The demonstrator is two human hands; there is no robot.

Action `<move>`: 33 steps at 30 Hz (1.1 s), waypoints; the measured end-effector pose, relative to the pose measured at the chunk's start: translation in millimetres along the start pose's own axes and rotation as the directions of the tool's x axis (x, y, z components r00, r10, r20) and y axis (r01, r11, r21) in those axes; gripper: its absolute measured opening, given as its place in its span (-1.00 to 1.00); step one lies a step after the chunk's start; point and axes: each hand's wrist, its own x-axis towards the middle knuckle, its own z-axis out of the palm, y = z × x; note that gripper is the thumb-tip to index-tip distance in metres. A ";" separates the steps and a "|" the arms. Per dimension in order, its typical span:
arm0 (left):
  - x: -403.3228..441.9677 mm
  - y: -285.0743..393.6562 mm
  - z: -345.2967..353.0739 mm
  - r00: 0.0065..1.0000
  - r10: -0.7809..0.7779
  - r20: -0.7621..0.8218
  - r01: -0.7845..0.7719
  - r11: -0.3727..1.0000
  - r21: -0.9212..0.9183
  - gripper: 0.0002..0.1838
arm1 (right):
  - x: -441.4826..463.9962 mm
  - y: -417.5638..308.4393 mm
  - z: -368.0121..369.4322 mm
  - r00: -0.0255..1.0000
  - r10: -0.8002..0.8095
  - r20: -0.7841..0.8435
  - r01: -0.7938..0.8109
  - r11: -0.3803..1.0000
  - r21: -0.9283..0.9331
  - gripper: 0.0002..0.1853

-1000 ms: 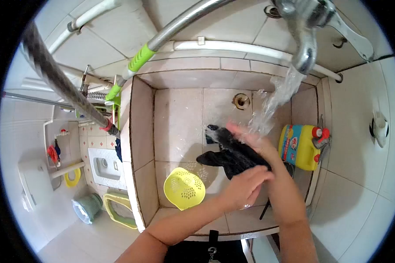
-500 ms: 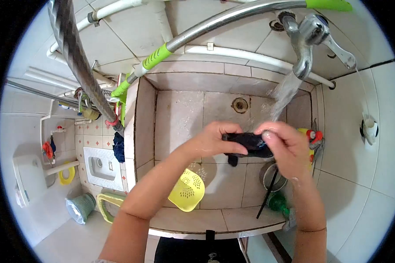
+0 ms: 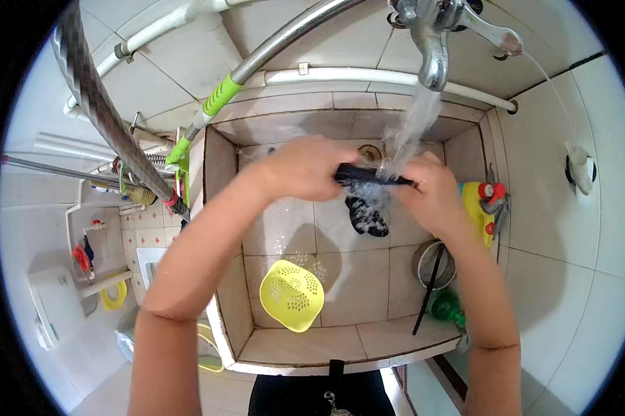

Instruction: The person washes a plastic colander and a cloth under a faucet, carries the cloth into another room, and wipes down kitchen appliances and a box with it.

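A wet black cloth (image 3: 368, 215) hangs between my two hands inside the tiled sink (image 3: 285, 347), its lower part dangling. My left hand (image 3: 309, 168) is closed on its left end and slightly blurred. The right end is pinched in my right hand (image 3: 430, 187). Water runs from the metal faucet (image 3: 434, 62) onto the cloth's upper edge and splashes between the hands. Behind the cloth, the drain hole (image 3: 369, 152) is partly covered.
A yellow perforated basket (image 3: 292, 296) lies in the sink at left. At right are a metal bowl (image 3: 434, 265) with a black stick, a green bottle (image 3: 447, 306) and a yellow jug (image 3: 475, 208). A green-gripped pole (image 3: 221, 95) crosses the upper left.
Both hands have moved up and apart with the cloth, which now hangs stretched under the running water. The view has shifted, bringing the faucet left in the picture.
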 end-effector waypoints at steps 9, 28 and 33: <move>14.4 31.4 -3.6 0.978 -0.001 -0.210 -0.125 0.802 -0.585 -0.76 | -1.2 -13.9 8.7 0.996 0.070 -0.056 -0.029 0.842 0.539 -0.70; -36.6 45.6 -61.2 0.951 -0.196 -0.239 0.099 0.925 -0.366 -0.81 | -12.6 -50.8 -106.1 0.873 0.224 -0.434 0.265 0.530 0.806 -0.87; -69.1 88.1 -119.9 0.862 -0.131 -0.490 0.183 0.981 0.059 -0.83 | -17.0 -76.7 -144.2 0.732 0.116 -0.671 0.428 0.689 0.585 -0.76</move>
